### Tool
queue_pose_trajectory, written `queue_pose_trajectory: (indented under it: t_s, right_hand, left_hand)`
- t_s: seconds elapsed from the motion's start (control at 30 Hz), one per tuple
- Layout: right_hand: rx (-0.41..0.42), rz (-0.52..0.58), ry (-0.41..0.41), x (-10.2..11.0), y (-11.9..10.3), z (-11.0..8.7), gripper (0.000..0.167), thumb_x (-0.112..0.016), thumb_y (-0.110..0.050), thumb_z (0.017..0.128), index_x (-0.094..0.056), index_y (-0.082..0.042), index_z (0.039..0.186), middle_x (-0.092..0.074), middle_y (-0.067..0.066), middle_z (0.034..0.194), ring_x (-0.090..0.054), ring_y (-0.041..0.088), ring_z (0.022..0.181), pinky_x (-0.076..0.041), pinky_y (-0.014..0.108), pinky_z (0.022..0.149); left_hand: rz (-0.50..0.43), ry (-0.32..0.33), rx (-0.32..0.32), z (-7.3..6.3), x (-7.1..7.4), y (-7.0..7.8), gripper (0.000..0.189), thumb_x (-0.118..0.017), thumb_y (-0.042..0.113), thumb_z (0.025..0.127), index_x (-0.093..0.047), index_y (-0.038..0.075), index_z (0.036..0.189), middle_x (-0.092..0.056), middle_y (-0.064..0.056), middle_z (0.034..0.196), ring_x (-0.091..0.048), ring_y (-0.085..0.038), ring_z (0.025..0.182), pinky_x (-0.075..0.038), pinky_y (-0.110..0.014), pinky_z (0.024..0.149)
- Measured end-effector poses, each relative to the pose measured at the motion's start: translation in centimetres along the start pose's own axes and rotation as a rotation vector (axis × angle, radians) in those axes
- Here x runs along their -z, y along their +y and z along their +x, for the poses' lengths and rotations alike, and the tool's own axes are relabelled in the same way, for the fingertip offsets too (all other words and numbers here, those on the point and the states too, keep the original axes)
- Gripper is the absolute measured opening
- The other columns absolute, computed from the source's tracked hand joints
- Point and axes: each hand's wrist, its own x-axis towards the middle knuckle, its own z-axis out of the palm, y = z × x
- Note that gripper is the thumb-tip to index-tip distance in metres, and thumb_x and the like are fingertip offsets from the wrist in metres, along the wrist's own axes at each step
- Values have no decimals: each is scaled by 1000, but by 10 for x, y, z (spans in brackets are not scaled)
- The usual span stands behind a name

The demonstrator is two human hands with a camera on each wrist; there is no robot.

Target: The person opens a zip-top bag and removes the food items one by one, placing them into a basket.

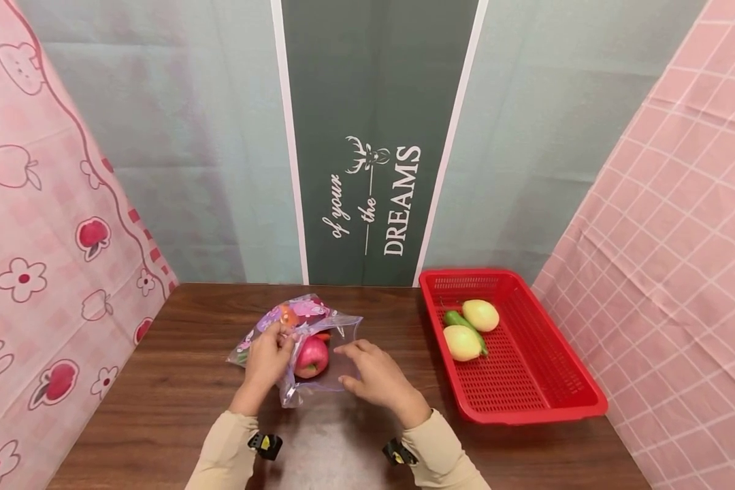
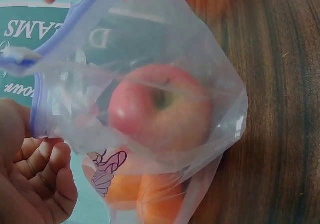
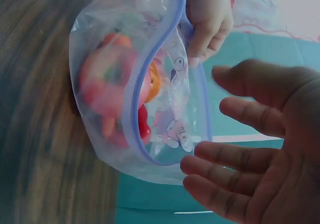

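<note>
A clear zip bag point(image 1: 289, 393) with a purple rim and printed cartoon figures lies on the table. Inside it are a pink-red apple point(image 1: 312, 357), orange-coloured pieces point(image 2: 160, 199) and something glossy red point(image 3: 144, 124). My left hand point(image 1: 269, 357) pinches the bag's rim on its left side, as the left wrist view shows too. To the right of the bag's mouth is my right hand point(image 1: 376, 374), fingers spread and holding nothing. In the right wrist view, its fingertips point(image 3: 192, 164) are close to the rim; whether they touch it I cannot tell.
A red perforated basket point(image 1: 527, 412) stands on the right of the brown wooden table point(image 1: 159, 395). It contains two pale yellow lemons point(image 1: 481, 316) and a green pepper point(image 1: 473, 332). Printed cloths hang behind and along both sides.
</note>
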Motion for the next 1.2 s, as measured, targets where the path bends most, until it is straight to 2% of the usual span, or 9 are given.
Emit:
queue_pose_trajectory:
  t_s: [0.13,0.47,0.73,0.97,1.2]
  right_hand:
    - [15,-6,13,-1,-6,7,41,-73,-23,78,-61,-11,116,-59,5,106,-57,21,97,-47,35,81]
    - [26,-12,-50,-12,-14,23,42,-73,-22,77,-62,-9,115,-59,6,106,-57,19,95,-47,32,79]
    - [-9,-44,-119,-25,-12,34,39,-72,-25,77,-63,-14,112,-57,6,105,-54,20,92,-47,32,75]
    - [-59,-45,-123,-36,-8,41,40,-74,-27,75,-63,-14,112,-56,4,97,-53,20,88,-46,32,73]
    - [-119,-41,-107,-48,-7,49,43,-75,-31,75,-62,-13,113,-57,6,102,-53,21,92,-45,34,76]
  left_hand:
    - [-3,1,-7,1,1,0,9,-68,10,81,-60,7,83,-52,5,58,-47,-16,53,-37,-34,50]
    - [0,-12,18,0,1,0,10,-68,11,82,-59,8,82,-50,5,57,-47,-17,54,-36,-34,51]
    - [10,-17,19,0,0,1,10,-68,10,82,-59,7,83,-51,4,58,-46,-16,54,-36,-34,51]
    - [15,-18,22,-1,1,1,10,-68,12,82,-59,9,82,-51,6,57,-47,-16,54,-36,-35,52]
    - [20,-15,13,0,1,1,10,-68,11,82,-59,8,82,-51,5,57,-48,-18,55,-37,-36,52]
